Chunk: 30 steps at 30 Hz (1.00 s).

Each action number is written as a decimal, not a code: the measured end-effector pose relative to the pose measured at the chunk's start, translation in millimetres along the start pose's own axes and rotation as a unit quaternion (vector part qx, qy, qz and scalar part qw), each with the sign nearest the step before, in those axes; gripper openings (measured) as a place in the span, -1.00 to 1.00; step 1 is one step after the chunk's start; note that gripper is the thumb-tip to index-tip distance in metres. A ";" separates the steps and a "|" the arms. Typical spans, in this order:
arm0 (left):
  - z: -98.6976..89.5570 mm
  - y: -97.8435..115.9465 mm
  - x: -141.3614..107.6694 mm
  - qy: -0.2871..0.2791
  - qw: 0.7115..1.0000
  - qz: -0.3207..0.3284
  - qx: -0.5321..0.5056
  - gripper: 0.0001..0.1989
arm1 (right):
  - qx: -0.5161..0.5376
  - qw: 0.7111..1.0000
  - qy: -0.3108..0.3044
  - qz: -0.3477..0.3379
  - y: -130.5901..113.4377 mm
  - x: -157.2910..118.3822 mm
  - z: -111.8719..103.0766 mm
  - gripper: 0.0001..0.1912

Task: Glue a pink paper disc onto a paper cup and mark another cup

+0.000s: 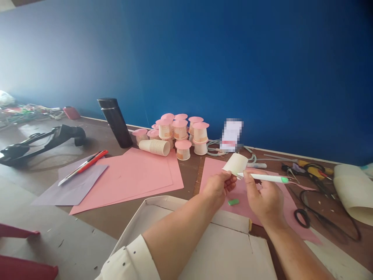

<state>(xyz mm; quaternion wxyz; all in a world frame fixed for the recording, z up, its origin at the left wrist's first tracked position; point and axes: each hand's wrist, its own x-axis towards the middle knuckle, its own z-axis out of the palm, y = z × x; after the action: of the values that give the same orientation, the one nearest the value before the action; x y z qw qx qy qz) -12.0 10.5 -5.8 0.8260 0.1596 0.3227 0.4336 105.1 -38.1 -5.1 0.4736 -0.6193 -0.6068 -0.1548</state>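
Note:
My left hand [217, 188] grips a white paper cup [236, 163] near its rim, the cup tilted over the pink paper. Closed around a white marker pen [266, 177] with a green end, my right hand [265, 198] holds its tip against or very close to the cup. Below the hands, a small green piece [233, 202], perhaps the pen's cap, lies on the pink sheet [208, 173]. Behind them stand several paper cups topped with pink paper discs [183, 149], some stacked. A nested row of plain cups [154, 147] lies on its side.
Left are pink sheets [140, 175], a purple sheet [90, 186] with a red cutter knife [84, 167], and a black bottle [115, 122]. Right are cables [323, 217], black tape [302, 218] and a white roll [354, 192]. A white cardboard piece [227, 249] lies in front.

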 end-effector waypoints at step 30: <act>-1.3 -3.8 9.5 -0.007 1.000 -0.010 -0.014 -0.93 | 0.025 0.996 -0.014 0.081 5.6 -1.4 1.8 -0.62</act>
<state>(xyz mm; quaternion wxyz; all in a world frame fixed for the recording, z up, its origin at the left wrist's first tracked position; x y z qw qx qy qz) -6.7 16.1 -12.5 0.8350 0.1473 0.3124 0.4284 109.1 -36.5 -9.2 0.4916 -0.6567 -0.5644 -0.0920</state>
